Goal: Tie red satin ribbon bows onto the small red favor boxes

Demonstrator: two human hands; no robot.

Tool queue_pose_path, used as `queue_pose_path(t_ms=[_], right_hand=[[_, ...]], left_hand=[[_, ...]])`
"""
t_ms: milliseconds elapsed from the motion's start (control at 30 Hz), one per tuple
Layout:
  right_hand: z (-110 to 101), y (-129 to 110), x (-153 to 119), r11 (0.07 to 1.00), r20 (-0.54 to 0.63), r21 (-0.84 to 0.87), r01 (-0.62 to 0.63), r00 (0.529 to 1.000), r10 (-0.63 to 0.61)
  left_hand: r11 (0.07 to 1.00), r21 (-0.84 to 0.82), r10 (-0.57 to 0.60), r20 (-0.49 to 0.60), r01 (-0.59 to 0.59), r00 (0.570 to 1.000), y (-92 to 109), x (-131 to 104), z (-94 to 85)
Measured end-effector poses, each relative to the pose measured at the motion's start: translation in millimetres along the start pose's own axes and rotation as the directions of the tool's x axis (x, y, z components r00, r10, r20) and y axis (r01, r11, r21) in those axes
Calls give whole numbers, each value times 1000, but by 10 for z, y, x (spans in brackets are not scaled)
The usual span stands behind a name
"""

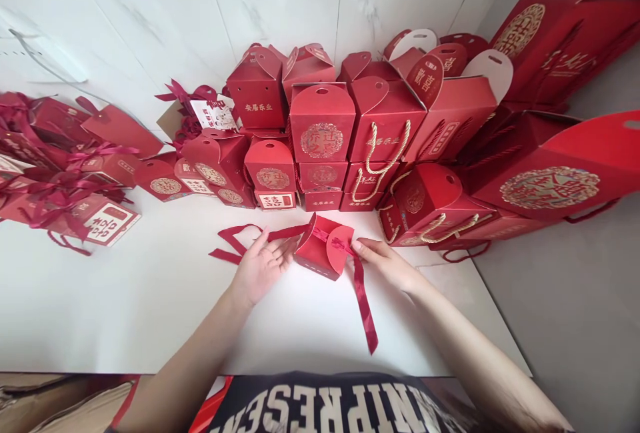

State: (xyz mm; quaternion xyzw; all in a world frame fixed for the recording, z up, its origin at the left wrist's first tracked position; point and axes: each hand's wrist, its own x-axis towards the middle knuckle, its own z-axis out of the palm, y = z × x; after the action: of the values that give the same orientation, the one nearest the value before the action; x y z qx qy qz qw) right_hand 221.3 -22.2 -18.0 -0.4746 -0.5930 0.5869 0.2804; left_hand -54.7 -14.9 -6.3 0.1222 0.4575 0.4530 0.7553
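Note:
A small red box (320, 256) with rounded top flaps stands on the white table in front of me. A dark red ribbon (364, 303) runs across its top; one end hangs to the right toward me, the other lies looped to the left. My left hand (265, 263) is palm up with its fingers apart, beside the box's left side, and holds nothing. At the box's right side, my right hand (383, 261) has thumb and fingers pinched together on the ribbon.
Stacked red gift boxes (323, 133) line the wall behind. Larger red boxes (550, 183) stand at the right. Ribbon-tied red boxes (75, 179) are piled at the left. The white table's (300, 346) front edge is near my body.

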Motion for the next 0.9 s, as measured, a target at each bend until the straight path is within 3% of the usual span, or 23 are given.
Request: queue_pose_path(t_ms=[100, 200, 367, 500, 600, 767, 833, 900], right_hand=[[35, -118, 9, 997, 78, 58, 41, 996, -45], [43, -202, 89, 993, 57, 94, 75, 995, -81], [37, -315, 226, 987, -3, 90, 131, 991, -132], [59, -346, 288, 993, -25, 1, 118, 993, -118], [97, -332, 335, 986, -82, -106, 129, 987, -138], [143, -315, 395, 932, -205, -343, 119, 958, -198], [126, -339, 390, 931, -198, -344, 124, 959, -201], [82, -399, 360, 960, -159, -236, 149, 969, -189]], left_hand=[[983, 135, 111, 110, -125, 988, -54, 50, 110], [929, 236, 253, 163, -287, 954, -27, 117, 234], [845, 316, 429, 81, -431, 900, 7, 178, 344], [865, 220, 472, -54, -451, 880, -45, 196, 273], [849, 276, 494, -107, -452, 863, -71, 153, 231], [621, 596, 526, 166, -510, 834, 31, -31, 289], [590, 636, 507, 187, -497, 842, 112, -68, 303], [598, 637, 538, 129, -485, 833, 200, -77, 299]])
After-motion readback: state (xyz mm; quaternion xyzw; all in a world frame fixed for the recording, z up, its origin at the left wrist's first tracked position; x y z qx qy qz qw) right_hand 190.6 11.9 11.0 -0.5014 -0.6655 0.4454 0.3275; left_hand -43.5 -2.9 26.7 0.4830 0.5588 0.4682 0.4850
